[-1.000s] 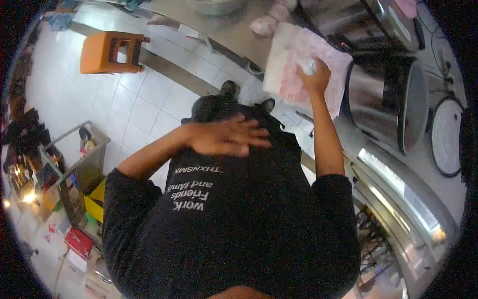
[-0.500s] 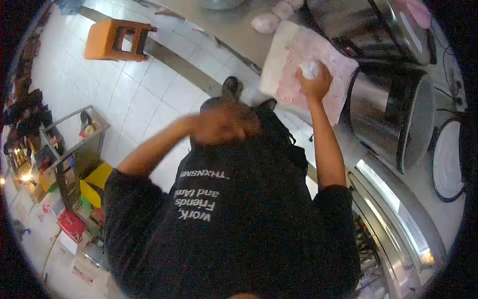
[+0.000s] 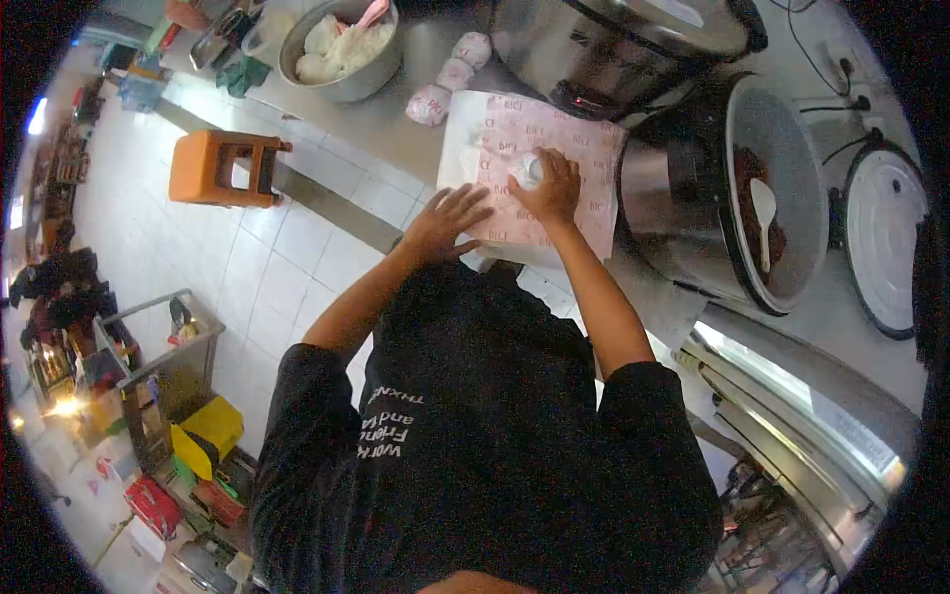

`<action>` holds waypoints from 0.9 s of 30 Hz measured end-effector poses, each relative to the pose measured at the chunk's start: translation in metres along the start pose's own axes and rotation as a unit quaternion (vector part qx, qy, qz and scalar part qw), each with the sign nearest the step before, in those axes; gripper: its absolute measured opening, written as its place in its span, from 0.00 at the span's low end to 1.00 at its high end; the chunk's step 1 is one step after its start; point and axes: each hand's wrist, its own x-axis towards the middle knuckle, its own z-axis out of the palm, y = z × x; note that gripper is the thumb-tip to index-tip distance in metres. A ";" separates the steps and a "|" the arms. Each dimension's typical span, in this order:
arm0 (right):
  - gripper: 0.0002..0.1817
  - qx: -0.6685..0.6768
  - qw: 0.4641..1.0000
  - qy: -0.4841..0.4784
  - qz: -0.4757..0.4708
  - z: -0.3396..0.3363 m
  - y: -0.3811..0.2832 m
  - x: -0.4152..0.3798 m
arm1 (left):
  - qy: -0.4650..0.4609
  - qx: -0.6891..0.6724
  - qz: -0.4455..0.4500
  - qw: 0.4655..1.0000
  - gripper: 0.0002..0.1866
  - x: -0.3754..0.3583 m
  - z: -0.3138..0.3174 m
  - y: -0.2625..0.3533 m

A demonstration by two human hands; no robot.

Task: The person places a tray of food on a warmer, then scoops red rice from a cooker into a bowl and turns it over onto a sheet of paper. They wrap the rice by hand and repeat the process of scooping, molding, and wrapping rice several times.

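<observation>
A stack of pink and white printed paper sheets (image 3: 589, 148) lies on the metal counter in front of me. My right hand (image 3: 552, 190) is on top of the stack, its fingers closed round a small round white thing (image 3: 527, 170). At the near left edge of the paper rests my left hand (image 3: 450, 223), its fingers spread and nothing in them. Beyond the stack, several paper-wrapped bundles (image 3: 456, 74) sit in a row, printed like the sheets.
A metal bowl (image 3: 361, 84) of white food stands at the back. Right of the paper are a closed cooker (image 3: 594, 49) and an open cooker (image 3: 683, 188) with a spoon (image 3: 762, 218) inside. A white lid (image 3: 881, 238) lies far right. An orange stool (image 3: 203, 168) stands on the floor.
My left hand has moved from in front of my body to the paper's edge. The view has shifted, showing the bowl and the open cooker's inside. My right hand still holds the white thing.
</observation>
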 end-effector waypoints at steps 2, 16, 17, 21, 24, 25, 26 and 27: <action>0.37 -0.010 1.000 -0.002 -0.016 -0.013 0.012 -0.002 | -0.021 -0.001 -0.018 1.000 0.33 0.002 0.000 0.002; 0.34 -0.016 0.963 0.260 0.075 -0.112 0.033 -0.084 | 0.009 -0.073 0.255 0.964 0.16 0.020 0.014 -0.055; 0.36 -0.028 0.964 0.241 0.104 -0.111 0.044 -0.105 | 0.016 -0.103 0.249 0.963 0.15 0.020 0.021 -0.058; 0.39 -0.116 0.968 0.144 0.168 -0.104 0.070 -0.154 | 0.003 -0.166 0.166 0.972 0.12 0.015 0.016 -0.070; 0.39 -0.134 0.971 0.130 0.149 -0.112 0.043 -0.152 | -0.001 -0.210 0.049 0.977 0.11 0.014 -0.015 -0.068; 0.39 -0.127 0.972 0.141 0.136 -0.119 0.026 -0.138 | -0.004 -0.239 -0.004 0.971 0.09 0.017 -0.020 -0.068; 0.40 -0.057 0.990 0.076 0.106 -0.123 0.004 -0.120 | -0.010 -0.267 -0.056 0.962 0.08 0.020 -0.024 -0.066; 0.40 0.014 0.997 0.011 0.077 -0.125 -0.018 -0.099 | -0.019 -0.293 -0.108 0.950 0.06 0.021 -0.026 -0.064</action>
